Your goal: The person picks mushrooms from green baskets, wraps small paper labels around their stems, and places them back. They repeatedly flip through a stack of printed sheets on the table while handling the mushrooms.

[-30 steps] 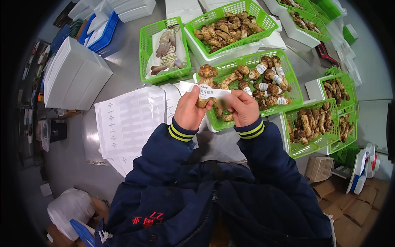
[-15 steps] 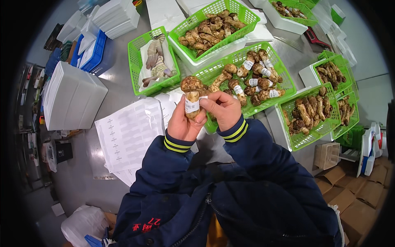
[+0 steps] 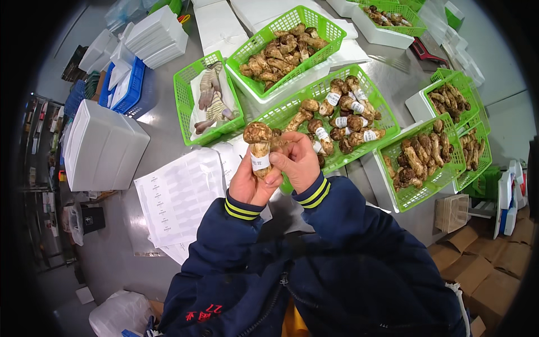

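A mushroom with a brown cap and pale stem (image 3: 258,135) stands upright in my left hand (image 3: 250,182), fingers closed around its lower stem. Around the stem runs a white paper label (image 3: 260,162). My right hand (image 3: 300,162) is curled against the mushroom's right side, thumb by the label's edge; its fingertips are slightly blurred and partly hidden behind the stem. Just beyond sits a green basket (image 3: 387,115) of mushrooms, several wrapped in white labels (image 3: 341,122). Sheets of printed labels (image 3: 179,194) lie left of my hands.
Another green basket (image 3: 182,95) holds striped gloves (image 3: 210,104) on white cloth. Further green baskets of unlabelled mushrooms (image 3: 286,53) stand at the back and right (image 3: 421,154). White foam boxes (image 3: 104,149) and a blue crate (image 3: 132,84) are at left. Cardboard boxes (image 3: 483,275) lie lower right.
My right fingers have moved from pinching the label's free end to the mushroom's side and behind it. The label's end no longer sticks out. The whole view has shifted slightly.
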Action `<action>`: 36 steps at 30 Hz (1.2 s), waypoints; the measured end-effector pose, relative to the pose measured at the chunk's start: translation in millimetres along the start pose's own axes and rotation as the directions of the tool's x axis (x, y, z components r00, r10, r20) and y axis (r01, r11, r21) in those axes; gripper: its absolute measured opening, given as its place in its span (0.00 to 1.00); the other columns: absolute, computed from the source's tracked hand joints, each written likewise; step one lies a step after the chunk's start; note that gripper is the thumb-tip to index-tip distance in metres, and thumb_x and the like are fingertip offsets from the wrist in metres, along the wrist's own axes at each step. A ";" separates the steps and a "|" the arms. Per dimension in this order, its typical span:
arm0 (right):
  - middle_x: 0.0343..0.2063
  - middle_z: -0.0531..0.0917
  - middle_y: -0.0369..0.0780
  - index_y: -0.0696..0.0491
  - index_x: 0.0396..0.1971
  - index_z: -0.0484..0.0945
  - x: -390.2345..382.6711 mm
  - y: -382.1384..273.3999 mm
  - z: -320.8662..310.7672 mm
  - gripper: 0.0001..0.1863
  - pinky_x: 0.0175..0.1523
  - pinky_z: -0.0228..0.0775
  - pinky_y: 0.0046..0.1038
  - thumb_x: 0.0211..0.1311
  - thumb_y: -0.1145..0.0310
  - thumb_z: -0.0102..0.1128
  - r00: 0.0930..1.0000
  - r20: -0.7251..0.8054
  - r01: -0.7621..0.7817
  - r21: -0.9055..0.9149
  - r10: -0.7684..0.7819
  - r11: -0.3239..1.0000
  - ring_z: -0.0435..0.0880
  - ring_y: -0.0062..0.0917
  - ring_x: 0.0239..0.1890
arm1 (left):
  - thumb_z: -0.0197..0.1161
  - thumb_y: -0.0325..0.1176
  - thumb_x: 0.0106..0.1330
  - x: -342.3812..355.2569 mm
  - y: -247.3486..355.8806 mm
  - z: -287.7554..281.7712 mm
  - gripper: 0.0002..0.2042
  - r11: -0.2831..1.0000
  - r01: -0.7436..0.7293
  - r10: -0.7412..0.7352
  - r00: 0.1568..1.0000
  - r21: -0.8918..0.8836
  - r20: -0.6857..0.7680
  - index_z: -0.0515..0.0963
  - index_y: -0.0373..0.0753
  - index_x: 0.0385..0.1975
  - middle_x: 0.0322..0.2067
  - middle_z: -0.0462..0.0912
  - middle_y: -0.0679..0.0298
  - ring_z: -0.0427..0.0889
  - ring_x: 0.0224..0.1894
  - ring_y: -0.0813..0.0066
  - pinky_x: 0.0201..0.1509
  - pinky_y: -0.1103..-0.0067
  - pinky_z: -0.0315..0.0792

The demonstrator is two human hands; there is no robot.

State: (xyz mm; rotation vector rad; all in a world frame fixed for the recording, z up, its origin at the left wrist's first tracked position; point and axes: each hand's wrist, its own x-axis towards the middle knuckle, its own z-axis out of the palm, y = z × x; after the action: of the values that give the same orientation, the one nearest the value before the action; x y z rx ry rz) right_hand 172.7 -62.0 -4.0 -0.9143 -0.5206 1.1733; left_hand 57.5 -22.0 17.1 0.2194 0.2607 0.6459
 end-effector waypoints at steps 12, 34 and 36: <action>0.34 0.74 0.41 0.59 0.36 0.74 -16.3 -9.2 12.6 0.14 0.36 0.66 0.23 0.47 0.75 0.63 0.916 0.103 0.342 -0.704 -0.387 0.622 0.73 0.26 0.32 | 0.47 0.36 0.67 21.4 -4.8 -9.8 0.21 0.804 -0.384 0.457 0.888 0.454 -0.057 0.59 0.30 0.56 0.41 0.73 0.63 0.73 0.39 0.78 0.43 0.81 0.69; 0.39 0.76 0.37 0.64 0.51 0.66 -8.5 -5.2 0.3 0.21 0.45 0.66 0.18 0.57 0.77 0.54 0.981 0.186 -0.029 -0.152 0.058 0.988 0.74 0.16 0.39 | 0.62 0.21 0.53 13.8 15.3 -22.4 0.19 0.598 -0.356 0.528 0.849 0.718 -0.019 0.68 0.29 0.45 0.30 0.77 0.64 0.74 0.33 0.82 0.39 0.87 0.69; 0.37 0.76 0.37 0.64 0.50 0.66 -7.8 -8.0 -6.8 0.20 0.44 0.66 0.19 0.58 0.76 0.54 0.956 0.259 -0.096 -0.161 0.136 0.982 0.74 0.16 0.37 | 0.64 0.21 0.52 12.7 21.2 -25.3 0.21 0.627 -0.346 0.459 0.888 0.698 0.028 0.67 0.29 0.46 0.29 0.75 0.66 0.73 0.32 0.83 0.38 0.87 0.68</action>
State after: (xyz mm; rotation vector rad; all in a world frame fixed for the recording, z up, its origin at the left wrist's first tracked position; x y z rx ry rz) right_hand 179.7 -72.4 -0.3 -0.9254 -0.7898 1.3907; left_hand 47.5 5.4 -3.0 0.9858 0.6162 1.0043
